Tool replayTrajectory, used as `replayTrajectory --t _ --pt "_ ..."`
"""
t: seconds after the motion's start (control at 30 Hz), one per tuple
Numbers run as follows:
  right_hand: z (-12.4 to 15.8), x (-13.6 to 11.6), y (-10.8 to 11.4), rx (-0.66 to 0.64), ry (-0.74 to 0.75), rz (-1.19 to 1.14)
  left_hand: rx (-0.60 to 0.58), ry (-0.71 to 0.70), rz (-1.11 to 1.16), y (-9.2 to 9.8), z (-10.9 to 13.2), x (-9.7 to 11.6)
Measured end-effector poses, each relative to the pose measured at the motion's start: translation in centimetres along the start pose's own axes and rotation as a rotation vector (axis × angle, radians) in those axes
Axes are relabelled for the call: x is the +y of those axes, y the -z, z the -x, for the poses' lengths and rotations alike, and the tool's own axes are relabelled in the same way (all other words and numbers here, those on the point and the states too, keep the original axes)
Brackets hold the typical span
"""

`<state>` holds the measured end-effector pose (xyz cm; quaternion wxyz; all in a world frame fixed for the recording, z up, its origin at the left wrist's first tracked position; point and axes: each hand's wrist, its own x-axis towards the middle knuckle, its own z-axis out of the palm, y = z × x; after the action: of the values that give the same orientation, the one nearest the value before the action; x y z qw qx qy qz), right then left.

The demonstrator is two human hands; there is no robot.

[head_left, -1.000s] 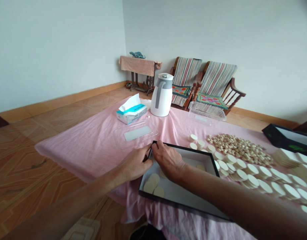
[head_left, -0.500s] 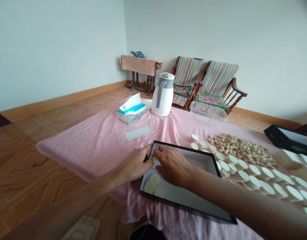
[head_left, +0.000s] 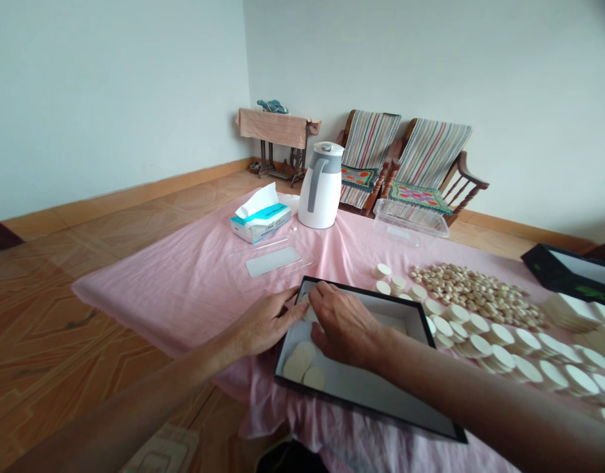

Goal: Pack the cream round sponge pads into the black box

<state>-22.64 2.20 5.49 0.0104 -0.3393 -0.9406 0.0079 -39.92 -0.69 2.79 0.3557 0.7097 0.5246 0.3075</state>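
A shallow black-edged box [head_left: 381,398] with a pale inside lies at the near edge of the table. My left hand [head_left: 265,322] is closed on its left rim, thumb over the inner side and the other fingers partly hidden. Inside the far left corner is my right hand [head_left: 340,322], its fingers curled together and pointing down. A pale rounded piece [head_left: 310,314] shows beside its fingertips; whether they grip it is hidden. Several flat round wooden discs [head_left: 300,362] lie in the near left corner of the box.
Rows of stacked wooden discs [head_left: 502,358] and a heap of small wooden pieces [head_left: 467,292] spread on the right. Behind the box are a clear plastic lid [head_left: 272,261], a tissue pack [head_left: 263,220], a white jug [head_left: 326,197] and a clear tray [head_left: 410,220]. A black box [head_left: 553,269] stands far right.
My right hand has shifted slightly within the corner, its fingers more bunched. The left thumb reaches a little further over the rim. The box and discs stay in place.
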Motion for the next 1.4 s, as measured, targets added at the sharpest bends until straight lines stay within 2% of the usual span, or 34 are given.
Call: replayTrajectory --t 0.13,0.4,0.6,0.77,0.93,1.23,1.4 --pt "-0.3 0.7 0.7 0.037 0.002 0.041 0.003 0.004 0.087 0.2 0.2 -0.1" --pt "-1.3 0.1 -0.1 0.011 0.061 0.161 0.027 0.056 0.123 -0.5 0.0 -0.9" --pt "-0.7 0.6 0.4 -0.002 0.023 0.112 0.016 0.028 0.136 -0.5 0.1 -1.0" --pt "-0.4 0.6 -0.3 0.051 0.032 0.06 0.028 0.037 0.121 -0.5 0.1 -1.1" --pt "-0.5 0.3 -1.0 0.033 0.133 0.046 0.047 0.018 0.108 -0.6 0.2 -1.2" --pt "-1.1 1.3 -0.2 -0.072 0.309 0.047 0.038 0.012 0.109 -0.5 0.0 -1.3" --pt "-1.4 1.8 -0.2 -0.058 0.381 0.06 0.037 0.016 0.126 -0.5 0.0 -1.3"
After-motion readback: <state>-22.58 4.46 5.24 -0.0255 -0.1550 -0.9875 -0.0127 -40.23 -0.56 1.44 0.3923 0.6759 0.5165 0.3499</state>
